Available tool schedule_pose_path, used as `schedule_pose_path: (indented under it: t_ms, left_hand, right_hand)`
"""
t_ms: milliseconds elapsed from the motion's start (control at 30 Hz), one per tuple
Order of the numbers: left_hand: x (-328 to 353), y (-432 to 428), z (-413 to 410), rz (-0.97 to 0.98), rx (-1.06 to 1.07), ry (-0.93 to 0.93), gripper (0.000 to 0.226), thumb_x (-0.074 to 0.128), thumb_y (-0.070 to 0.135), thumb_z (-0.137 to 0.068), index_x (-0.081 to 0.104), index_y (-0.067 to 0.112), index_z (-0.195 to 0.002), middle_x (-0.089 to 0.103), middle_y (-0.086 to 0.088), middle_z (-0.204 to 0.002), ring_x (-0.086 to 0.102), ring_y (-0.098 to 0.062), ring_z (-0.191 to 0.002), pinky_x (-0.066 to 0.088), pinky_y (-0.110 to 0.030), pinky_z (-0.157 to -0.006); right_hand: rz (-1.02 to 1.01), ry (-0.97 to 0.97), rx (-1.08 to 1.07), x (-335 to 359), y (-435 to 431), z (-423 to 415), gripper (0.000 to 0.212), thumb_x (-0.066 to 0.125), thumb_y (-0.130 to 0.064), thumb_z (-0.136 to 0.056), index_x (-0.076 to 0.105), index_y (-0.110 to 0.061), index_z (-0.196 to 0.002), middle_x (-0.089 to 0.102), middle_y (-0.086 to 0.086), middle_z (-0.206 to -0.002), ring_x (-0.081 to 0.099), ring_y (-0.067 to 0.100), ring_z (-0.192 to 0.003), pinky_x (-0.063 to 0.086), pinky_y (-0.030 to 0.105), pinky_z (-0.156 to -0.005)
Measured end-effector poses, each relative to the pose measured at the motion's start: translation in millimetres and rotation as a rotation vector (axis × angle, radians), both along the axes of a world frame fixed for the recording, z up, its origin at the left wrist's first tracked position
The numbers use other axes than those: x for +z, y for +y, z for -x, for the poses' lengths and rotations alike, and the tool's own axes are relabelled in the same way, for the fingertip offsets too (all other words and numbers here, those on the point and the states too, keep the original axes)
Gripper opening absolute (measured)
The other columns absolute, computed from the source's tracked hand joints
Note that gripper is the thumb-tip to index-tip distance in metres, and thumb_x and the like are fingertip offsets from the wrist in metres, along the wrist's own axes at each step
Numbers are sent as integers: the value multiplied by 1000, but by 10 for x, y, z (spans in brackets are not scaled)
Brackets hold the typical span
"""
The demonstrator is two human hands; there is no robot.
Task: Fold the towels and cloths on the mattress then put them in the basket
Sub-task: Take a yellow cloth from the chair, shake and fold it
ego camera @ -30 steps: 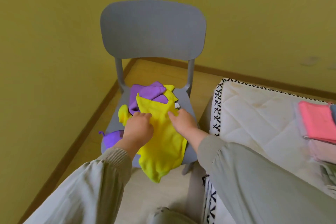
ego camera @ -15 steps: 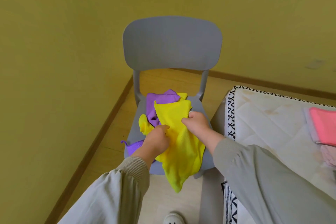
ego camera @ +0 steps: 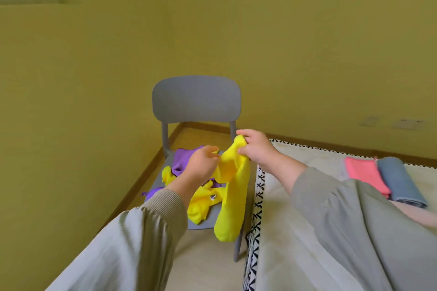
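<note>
The right hand [ego camera: 256,149] pinches the top corner of the yellow cloth [ego camera: 233,196] above the right edge of the grey chair's [ego camera: 196,99] seat. The cloth hangs from that pinch in a bunched strip, its long axis running almost straight down, with its free end below the seat's front edge.

The left hand [ego camera: 201,165] is over the seat, just left of the pinch, with its fingers curled toward the cloth's upper edge. They seem to touch it, but whether they already grip it is hard to tell from this angle.

I judge that the coming move turns on this: the left hand is nearer the slack upper edge and must find the second corner along it so the cloth can be spread.

The mattress [ego camera: 319,156] lies directly right of the chair — a short carry. A purple cloth [ego camera: 183,160] and a second yellow cloth [ego camera: 201,208] lie on the seat.
</note>
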State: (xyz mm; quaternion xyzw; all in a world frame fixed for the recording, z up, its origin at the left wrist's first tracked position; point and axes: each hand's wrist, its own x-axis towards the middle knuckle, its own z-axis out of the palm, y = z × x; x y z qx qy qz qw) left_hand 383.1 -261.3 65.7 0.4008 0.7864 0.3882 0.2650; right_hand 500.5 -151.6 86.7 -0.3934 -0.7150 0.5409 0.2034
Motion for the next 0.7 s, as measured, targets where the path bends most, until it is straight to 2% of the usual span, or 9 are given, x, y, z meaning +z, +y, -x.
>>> schedule_pose_path:
  t_ms: [67, 133, 167, 267, 333, 433, 500, 600, 700]
  left_hand:
    - [193, -27, -191, -41, 9, -53, 39, 49, 5, -90, 57, 6, -128, 68, -10, -105, 66, -18, -83, 50, -23, -68]
    - [369, -78, -406, -62, -32, -144, 36, 44, 3, -93, 56, 3, -127, 69, -12, -91, 66, -12, -64, 51, -20, -61]
    - [456, -120, -531, -54, -58, -200, 35, 40, 5, -96, 54, 3, -128, 70, -13, -85, 65, -10, -58, 53, -24, -65]
    - [633, -216, -843, -2, -134, -354, 34, 36, 16, -101, 45, 10, -133, 72, -10, -71, 66, -13, -57, 54, -29, -72]
    - [722, -247, -1021, -12, -170, -360, 37, 43, 19, -100, 41, 14, -137, 69, -9, -77, 66, -16, -65, 54, -28, -69]
    - [808, -260, -1195, -87, -157, -296, 39, 57, 20, -95, 42, 19, -130, 63, -8, -87, 61, -16, -74, 55, -32, -74]
    - [862, -275, -1251, -128, -107, -192, 23, 61, 23, -93, 53, 13, -113, 58, -6, -82, 57, -15, -73, 55, -32, -75]
    - [936, -335, -1275, -216, -5, -58, 21, 64, 26, -90, 59, 6, -85, 50, -8, -71, 48, -20, -66, 45, -32, -62]
    - [1072, -448, -1261, -295, 86, 62, 22, 62, 24, -91, 61, 4, -83, 46, -4, -65, 42, -18, -59, 36, -26, -56]
  right_hand:
    - [-36, 28, 18, 233, -45, -233, 52, 56, 18, -78, 59, -7, -124, 62, 14, -111, 57, 19, -96, 46, 31, -79]
    - [-64, 45, 29, 467, -115, -478, 46, 54, 20, -77, 66, -8, -112, 64, 14, -103, 59, 21, -89, 48, 30, -76]
    - [-83, 49, 33, 586, -171, -616, 45, 51, 20, -77, 68, -10, -105, 65, 14, -99, 59, 21, -84, 49, 28, -72]
    - [-112, 77, 39, 865, -344, -932, 46, 41, 21, -76, 68, -13, -89, 64, 9, -86, 56, 19, -72, 46, 23, -58]
    - [-94, 119, 31, 1015, -449, -1112, 47, 34, 23, -76, 66, -10, -84, 60, 6, -78, 52, 17, -65, 42, 17, -49]
    - [-52, 209, 16, 1165, -516, -1289, 45, 30, 25, -76, 62, -7, -74, 56, 10, -76, 49, 20, -67, 42, 22, -53]
    - [-33, 253, 0, 1218, -530, -1345, 44, 30, 25, -76, 61, -6, -71, 54, 11, -75, 48, 21, -66, 41, 25, -55]
    - [-18, 284, -20, 1272, -558, -1398, 40, 32, 22, -77, 60, -6, -70, 52, 11, -71, 46, 21, -61, 39, 23, -51]
    - [40, 323, -24, 1319, -591, -1436, 33, 38, 12, -83, 61, -5, -68, 53, 10, -66, 46, 18, -60, 39, 21, -48]
